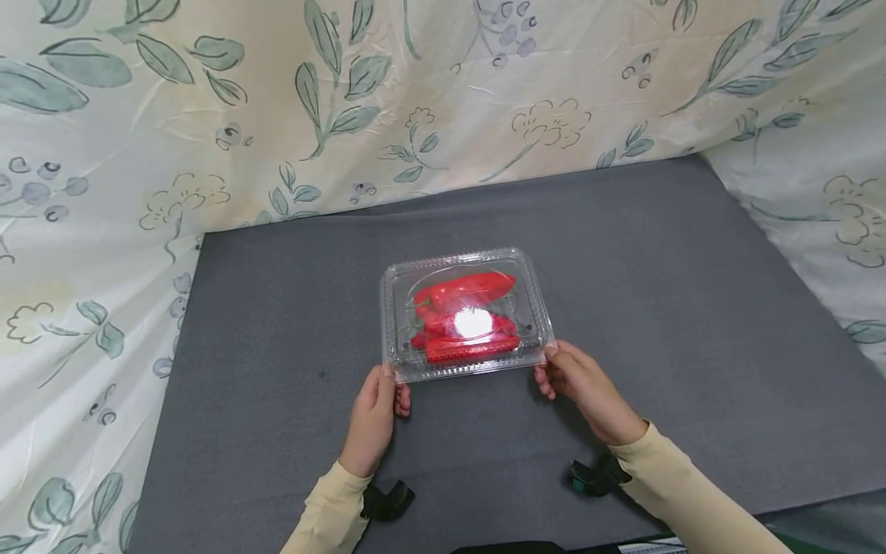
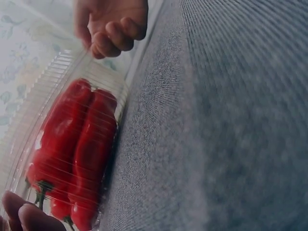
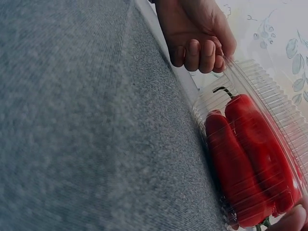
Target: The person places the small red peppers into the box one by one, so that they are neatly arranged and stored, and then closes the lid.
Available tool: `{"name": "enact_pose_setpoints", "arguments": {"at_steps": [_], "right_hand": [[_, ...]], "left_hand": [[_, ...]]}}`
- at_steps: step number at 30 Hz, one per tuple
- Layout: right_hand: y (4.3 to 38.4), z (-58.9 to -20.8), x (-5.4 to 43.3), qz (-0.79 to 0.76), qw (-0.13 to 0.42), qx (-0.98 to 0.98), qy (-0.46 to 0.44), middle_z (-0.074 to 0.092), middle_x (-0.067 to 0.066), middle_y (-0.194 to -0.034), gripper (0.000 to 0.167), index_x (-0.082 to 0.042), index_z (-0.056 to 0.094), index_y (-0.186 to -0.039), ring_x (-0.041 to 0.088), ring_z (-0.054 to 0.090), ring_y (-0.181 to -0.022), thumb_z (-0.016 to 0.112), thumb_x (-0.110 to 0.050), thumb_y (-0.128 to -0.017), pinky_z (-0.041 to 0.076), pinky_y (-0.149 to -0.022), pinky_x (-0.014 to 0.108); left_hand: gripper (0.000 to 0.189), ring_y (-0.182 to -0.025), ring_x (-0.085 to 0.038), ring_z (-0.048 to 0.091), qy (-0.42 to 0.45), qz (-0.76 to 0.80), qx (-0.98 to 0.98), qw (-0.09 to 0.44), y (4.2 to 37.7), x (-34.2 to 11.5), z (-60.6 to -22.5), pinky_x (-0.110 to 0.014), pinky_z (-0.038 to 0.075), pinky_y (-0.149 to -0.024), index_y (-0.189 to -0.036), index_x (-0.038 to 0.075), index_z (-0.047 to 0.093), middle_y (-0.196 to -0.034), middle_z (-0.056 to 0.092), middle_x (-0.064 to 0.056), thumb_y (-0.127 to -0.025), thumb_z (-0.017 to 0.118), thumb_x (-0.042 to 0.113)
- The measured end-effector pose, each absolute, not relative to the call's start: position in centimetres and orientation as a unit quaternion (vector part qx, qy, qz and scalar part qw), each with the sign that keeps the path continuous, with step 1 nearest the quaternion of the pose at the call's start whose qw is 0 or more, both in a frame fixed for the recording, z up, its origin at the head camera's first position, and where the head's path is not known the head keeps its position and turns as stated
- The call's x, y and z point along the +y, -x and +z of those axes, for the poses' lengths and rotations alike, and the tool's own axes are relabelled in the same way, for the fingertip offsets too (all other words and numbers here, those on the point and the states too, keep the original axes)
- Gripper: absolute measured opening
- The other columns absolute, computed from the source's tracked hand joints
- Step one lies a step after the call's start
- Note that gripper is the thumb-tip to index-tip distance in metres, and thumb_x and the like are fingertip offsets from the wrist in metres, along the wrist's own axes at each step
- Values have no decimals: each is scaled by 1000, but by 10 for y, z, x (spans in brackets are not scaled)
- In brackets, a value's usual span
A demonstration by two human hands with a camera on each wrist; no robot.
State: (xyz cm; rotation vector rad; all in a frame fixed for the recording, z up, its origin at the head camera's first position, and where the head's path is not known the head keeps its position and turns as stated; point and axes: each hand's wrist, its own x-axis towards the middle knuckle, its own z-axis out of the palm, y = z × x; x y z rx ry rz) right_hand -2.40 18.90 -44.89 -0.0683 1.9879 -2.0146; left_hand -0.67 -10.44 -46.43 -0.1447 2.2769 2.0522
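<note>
A clear plastic clamshell container (image 1: 398,308) with its lid down lies in the middle of the table. Inside it are several red peppers (image 1: 464,291) with green stems, seen close through the plastic wall in both wrist views. My left hand (image 1: 374,415) pinches the near left corner of the rim between thumb and curled fingers. At the near right corner, my right hand (image 1: 588,388) pinches the rim in the same way. A bright glare on the lid hides part of the peppers in the head view.
A dark grey cloth (image 1: 291,323) covers the table. Behind it and at the sides hangs a pale curtain (image 1: 443,92) with a leaf and flower print. A black object (image 1: 508,548) shows at the table's near edge.
</note>
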Motion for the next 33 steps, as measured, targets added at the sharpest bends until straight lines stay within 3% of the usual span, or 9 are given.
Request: {"name": "enact_pose_setpoints", "arguments": {"at_steps": [13, 24, 29, 33], "right_hand": [[26, -449, 188, -702, 140, 698, -6, 51, 3, -78, 29, 3, 48, -93, 11, 50, -64, 38, -22, -104, 44, -59, 27], [26, -451, 190, -685, 131, 716, -22, 53, 4, -75, 31, 4, 49, -92, 11, 52, -63, 37, -22, -104, 44, -59, 27], [25, -446, 194, -600, 115, 790, -44, 57, 5, -76, 31, 3, 54, -95, 13, 53, -65, 47, -26, -101, 45, -62, 27], [25, -435, 205, -466, 61, 882, -21, 58, 3, -79, 34, -7, 59, -100, 14, 51, -70, 51, -40, -99, 42, -63, 27]], "left_hand": [[32, -59, -9, 44, 23, 655, 755, 24, 4, -102, -462, -23, 43, -57, -88, -4, 46, -68, 45, -4, -106, 35, 20], [34, -55, -11, 47, 43, 605, 794, 35, 7, -105, -464, -24, 45, -56, -84, 3, 50, -63, 49, -4, -105, 38, 27], [38, -55, -13, 49, 70, 564, 822, 27, 6, -114, -459, -25, 45, -57, -79, 9, 53, -63, 52, -2, -103, 41, 36], [40, -54, -13, 47, 72, 504, 861, -6, 8, -129, -448, -26, 39, -54, -76, 13, 53, -63, 52, 0, -102, 41, 41]]}}
